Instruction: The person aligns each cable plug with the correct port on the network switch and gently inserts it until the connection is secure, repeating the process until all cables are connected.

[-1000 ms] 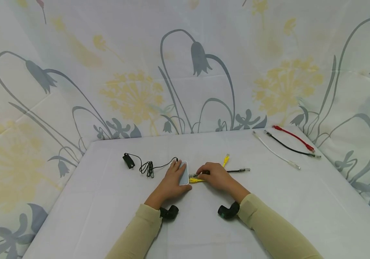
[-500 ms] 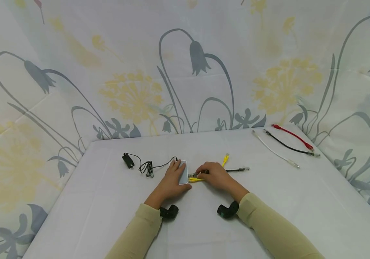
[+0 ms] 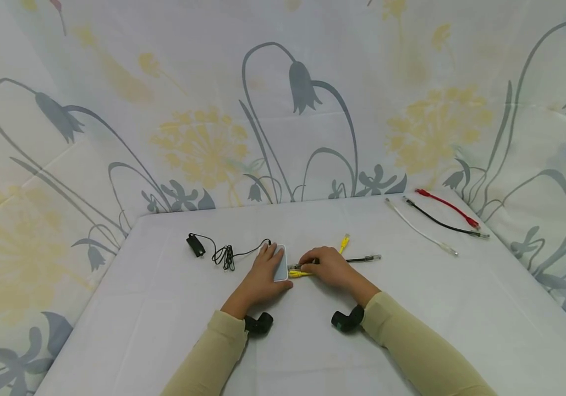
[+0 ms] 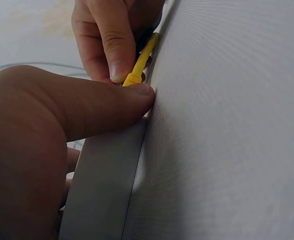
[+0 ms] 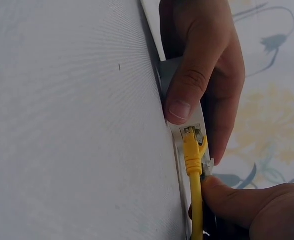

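Near the middle of the table in the head view lies a small white network switch (image 3: 280,268). My left hand (image 3: 262,273) grips it, fingers spread over its top and thumb along its near side. One yellow Ethernet cable (image 5: 192,160) has its plug at a port in the switch's right side, just under the left thumb in the right wrist view. Beside it, my right hand (image 3: 328,268) pinches a black Ethernet cable (image 3: 362,259) close to its clear plug (image 5: 208,167). That plug is at the switch's port side; how far in it sits, I cannot tell.
A black USB plug (image 3: 196,246) with a coiled lead (image 3: 226,257) runs to the switch's far edge. White (image 3: 421,231), black (image 3: 441,223) and red (image 3: 451,207) Ethernet cables lie at the back right. A flowered cloth (image 3: 283,126) hangs behind the table.
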`<state>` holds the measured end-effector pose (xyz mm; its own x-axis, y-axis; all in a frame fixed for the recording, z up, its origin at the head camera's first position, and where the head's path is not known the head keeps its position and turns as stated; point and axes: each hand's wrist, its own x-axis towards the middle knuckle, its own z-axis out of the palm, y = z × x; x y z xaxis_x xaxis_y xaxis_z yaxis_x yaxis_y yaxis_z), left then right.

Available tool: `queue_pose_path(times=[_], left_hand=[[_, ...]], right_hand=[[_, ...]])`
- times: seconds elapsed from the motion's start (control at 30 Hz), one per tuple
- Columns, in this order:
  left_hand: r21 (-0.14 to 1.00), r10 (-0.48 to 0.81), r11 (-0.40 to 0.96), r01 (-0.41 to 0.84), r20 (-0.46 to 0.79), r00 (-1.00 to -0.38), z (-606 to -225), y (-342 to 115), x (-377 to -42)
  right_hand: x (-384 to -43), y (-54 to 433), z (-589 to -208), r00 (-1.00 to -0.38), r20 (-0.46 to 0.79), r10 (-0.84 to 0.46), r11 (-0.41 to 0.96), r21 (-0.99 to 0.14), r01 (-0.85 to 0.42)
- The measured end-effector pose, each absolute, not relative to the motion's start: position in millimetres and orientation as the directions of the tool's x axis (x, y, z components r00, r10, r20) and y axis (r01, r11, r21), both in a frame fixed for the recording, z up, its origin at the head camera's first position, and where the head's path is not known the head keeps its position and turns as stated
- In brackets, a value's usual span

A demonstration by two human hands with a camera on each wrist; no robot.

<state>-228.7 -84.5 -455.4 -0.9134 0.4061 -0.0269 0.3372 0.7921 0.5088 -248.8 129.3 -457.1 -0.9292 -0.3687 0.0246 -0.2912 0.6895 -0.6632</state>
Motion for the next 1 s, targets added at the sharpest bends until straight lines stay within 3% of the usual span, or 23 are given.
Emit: queue_pose_path(times=[1.0], left_hand=[[0.514, 0.416, 0.784, 0.347, -0.020, -0.909, -455.5, -85.3, -228.9]], right_hand=[[-252.6, 126.7, -447.9, -0.925, -0.062, -0.375, 0.700, -0.674, -0.238]])
